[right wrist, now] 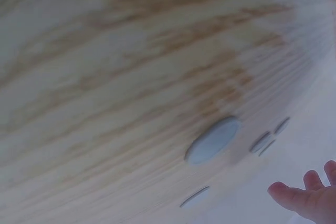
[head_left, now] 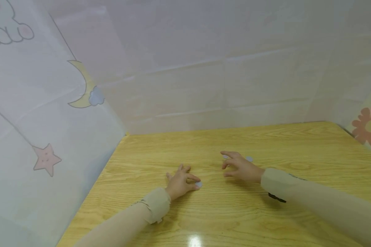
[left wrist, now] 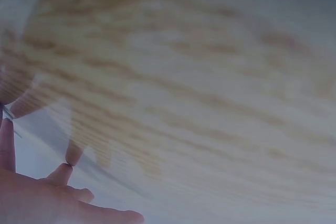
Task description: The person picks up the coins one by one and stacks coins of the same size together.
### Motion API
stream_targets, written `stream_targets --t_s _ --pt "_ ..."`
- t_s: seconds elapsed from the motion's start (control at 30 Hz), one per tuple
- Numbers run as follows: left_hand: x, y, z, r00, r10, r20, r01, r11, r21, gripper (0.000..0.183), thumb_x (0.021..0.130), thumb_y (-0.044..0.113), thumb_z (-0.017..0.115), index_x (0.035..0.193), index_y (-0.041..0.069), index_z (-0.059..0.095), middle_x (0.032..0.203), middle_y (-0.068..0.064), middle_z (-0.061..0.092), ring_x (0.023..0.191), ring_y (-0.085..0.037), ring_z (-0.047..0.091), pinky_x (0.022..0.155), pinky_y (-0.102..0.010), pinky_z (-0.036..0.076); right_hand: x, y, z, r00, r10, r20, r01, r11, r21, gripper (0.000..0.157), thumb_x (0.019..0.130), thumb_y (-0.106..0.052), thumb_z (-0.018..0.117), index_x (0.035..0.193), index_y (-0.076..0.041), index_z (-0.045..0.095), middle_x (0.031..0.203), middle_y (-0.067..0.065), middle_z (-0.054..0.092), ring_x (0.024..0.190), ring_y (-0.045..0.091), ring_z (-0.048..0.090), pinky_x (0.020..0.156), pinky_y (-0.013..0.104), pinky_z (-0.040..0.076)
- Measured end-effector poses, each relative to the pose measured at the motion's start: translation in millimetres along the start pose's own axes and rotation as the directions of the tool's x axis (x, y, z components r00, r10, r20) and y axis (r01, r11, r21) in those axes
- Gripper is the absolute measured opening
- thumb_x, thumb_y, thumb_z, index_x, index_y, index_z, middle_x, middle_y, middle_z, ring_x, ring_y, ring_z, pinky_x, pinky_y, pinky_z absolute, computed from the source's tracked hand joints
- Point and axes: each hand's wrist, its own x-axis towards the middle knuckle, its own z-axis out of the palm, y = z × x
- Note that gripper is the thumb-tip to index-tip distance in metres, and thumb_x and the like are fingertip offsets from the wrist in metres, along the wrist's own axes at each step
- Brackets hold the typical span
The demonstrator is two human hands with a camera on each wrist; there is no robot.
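Observation:
My left hand (head_left: pixel 180 182) is low over the wooden table, pinching a small pale round disc (head_left: pixel 199 184) between thumb and index finger. The other left fingers are spread, with fingertips at the tabletop. In the left wrist view the pinched disc (left wrist: pixel 7 113) shows only as a thin edge at the far left. My right hand (head_left: pixel 240 168) hovers to the right and farther back, fingers apart and nothing between them. One pale disc (head_left: pixel 225 156) lies partly hidden behind its fingers, another disc (head_left: pixel 249 159) just beyond the back of the hand. The right wrist view shows a larger-looking disc (right wrist: pixel 212 141) near the fingers.
The wood-grained table (head_left: pixel 136 151) meets a pale cloth wall (head_left: pixel 222 92) at the back and a printed side wall (head_left: pixel 89 137) at the left. More thin discs (right wrist: pixel 261 141) lie flat in the right wrist view. A dark strap end (head_left: pixel 277 198) hangs below the right sleeve.

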Motion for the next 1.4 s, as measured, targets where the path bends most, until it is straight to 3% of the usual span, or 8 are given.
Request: stream_targets --t_s 0.43,0.63,1.03,1.4 --pt "-2.6 3.0 -0.9 1.0 -0.004 0.002 0.005 1.0 -0.023 0.027 0.082 0.026 0.077 0.105 0.014 0.075 0.15 -0.024 0.035 0.143 -0.048 0.01 0.09 -0.084 -0.009 -7 -1 -11.4 0.998 -0.015 -0.059 0.015 1.0 0.013 0.015 0.083 -0.008 0.076 0.095 -0.005 0.068 0.143 0.034 0.035 0.127 0.058 0.029 0.096 0.071 0.031" --pt "-3.2 2.3 -1.6 1.0 -0.008 0.0 0.008 1.0 -0.019 0.026 0.082 0.025 0.077 0.106 0.014 0.075 0.15 -0.023 0.035 0.143 -0.047 0.011 0.09 -0.083 -0.008 -12 1 -18.8 0.998 0.036 -0.042 -0.034 0.998 0.043 0.017 0.084 -0.008 0.075 0.098 -0.004 0.068 0.145 0.034 0.032 0.13 0.057 0.023 0.098 0.074 0.025" --pt "-0.4 -0.9 0.0 1.0 -0.007 -0.006 0.007 1.0 -0.007 0.026 0.081 0.027 0.077 0.105 0.017 0.075 0.15 -0.023 0.036 0.143 -0.045 0.014 0.09 -0.084 -0.007 -25 12 -31.3 0.993 0.105 -0.044 -0.105 0.994 0.013 0.031 0.087 -0.011 0.073 0.114 0.003 0.065 0.147 0.032 0.03 0.132 0.054 0.022 0.096 0.067 0.036" --pt "-1.3 2.2 -1.2 1.0 -0.015 0.007 0.016 0.999 -0.033 0.026 0.083 0.026 0.077 0.107 0.016 0.075 0.15 -0.023 0.036 0.144 -0.043 0.013 0.092 -0.082 -0.01 -36 23 -38.6 0.99 0.11 -0.089 -0.114 0.992 -0.047 0.038 0.084 -0.011 0.075 0.116 0.006 0.065 0.144 0.035 0.032 0.128 0.057 0.025 0.095 0.072 0.03"
